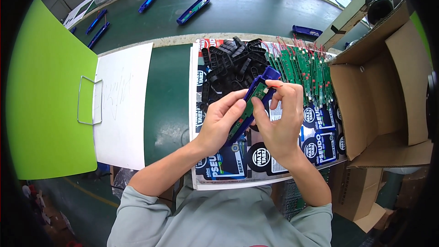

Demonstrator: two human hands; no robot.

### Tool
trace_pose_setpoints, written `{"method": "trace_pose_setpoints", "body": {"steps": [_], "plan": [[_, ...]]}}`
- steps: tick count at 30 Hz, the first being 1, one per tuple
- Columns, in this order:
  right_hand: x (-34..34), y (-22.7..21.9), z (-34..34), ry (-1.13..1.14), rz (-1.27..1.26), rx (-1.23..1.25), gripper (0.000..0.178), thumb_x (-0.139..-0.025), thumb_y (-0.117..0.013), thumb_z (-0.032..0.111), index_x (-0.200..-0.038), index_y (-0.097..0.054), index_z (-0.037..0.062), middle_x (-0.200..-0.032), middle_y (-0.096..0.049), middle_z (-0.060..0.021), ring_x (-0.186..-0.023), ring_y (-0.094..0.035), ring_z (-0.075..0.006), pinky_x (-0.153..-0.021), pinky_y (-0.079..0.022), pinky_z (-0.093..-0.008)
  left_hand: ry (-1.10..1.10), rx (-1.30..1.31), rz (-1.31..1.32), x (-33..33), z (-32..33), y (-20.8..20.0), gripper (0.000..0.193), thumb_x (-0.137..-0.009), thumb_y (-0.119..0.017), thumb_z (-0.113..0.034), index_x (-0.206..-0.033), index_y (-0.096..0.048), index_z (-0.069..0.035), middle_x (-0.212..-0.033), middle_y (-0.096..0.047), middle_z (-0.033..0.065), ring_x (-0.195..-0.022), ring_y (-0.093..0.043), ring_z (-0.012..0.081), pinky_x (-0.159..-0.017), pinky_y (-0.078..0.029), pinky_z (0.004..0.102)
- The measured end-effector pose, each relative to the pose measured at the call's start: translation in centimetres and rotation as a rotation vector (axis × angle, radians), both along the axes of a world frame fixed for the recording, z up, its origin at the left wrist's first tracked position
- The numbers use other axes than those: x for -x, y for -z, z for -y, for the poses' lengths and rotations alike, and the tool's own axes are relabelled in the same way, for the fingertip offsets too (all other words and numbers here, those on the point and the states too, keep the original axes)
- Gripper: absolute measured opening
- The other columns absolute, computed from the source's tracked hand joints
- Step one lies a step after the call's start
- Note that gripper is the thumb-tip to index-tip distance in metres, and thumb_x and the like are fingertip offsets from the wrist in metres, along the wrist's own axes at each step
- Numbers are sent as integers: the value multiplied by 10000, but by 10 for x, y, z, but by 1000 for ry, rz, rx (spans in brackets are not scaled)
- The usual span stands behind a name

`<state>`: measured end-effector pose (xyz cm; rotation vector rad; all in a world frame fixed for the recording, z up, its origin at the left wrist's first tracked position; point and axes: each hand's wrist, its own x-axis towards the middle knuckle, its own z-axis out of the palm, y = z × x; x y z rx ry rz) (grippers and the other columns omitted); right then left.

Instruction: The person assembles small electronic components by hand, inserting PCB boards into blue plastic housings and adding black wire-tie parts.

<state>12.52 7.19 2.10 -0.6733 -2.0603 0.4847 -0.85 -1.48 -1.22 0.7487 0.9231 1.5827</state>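
My left hand is wrapped round a long blue plastic housing, holding it tilted above the printed sheet. A narrow green circuit board lies along the housing's open side. My right hand is closed at the upper end of the board, thumb against its face and fingertips beside a short red wire. Just beyond the hands lies a pile of black plastic strap-like parts. To its right, several green circuit boards with red wires are spread in overlapping rows.
An open cardboard box stands at the right. At the left are a white sheet and a bright green board. Across the far green surface lie several blue housings, one with a circuit board.
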Motion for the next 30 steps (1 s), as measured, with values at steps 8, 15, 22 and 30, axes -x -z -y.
{"method": "trace_pose_setpoints", "body": {"steps": [8, 15, 22, 30], "plan": [[0, -9, -5, -19, 15, 333, 433, -800, -788, 71, -1176, -606, -41, -928, -568, -79, -733, -577, -157, -653, -474, -318, -18, -43, -158, -4, -1, 2, 408, -1036, -517, -32, -1437, -478, 31, -1122, -656, 74, -906, -641, 96, -792, -555, 266], [-2, 6, -11, -47, -36, 396, 388, -812, -790, 92, -1125, -625, -64, -906, -626, -100, -721, -630, -173, -681, -494, -334, -15, -23, -208, -5, 0, -1, 424, -1043, -491, -20, -1463, -459, 24, -1102, -650, 65, -884, -630, 100, -777, -546, 267], [-6, 0, -19, -139, -42, 395, 427, -878, -786, 190, -1200, -631, -42, -903, -625, -78, -748, -610, -142, -675, -471, -309, -143, -65, -209, 1, -4, -5, 399, -1046, -520, -61, -1433, -483, 25, -1127, -659, 88, -862, -641, 109, -743, -547, 259], [-21, 27, -46, -117, 279, 148, 243, -853, -756, 115, -1066, -697, 13, -922, -665, -121, -824, -661, -283, -764, -504, -408, -353, -28, -193, 26, -7, -14, 392, -1052, -538, -110, -1423, -510, 14, -1078, -657, 73, -850, -655, 113, -719, -545, 255]]}}
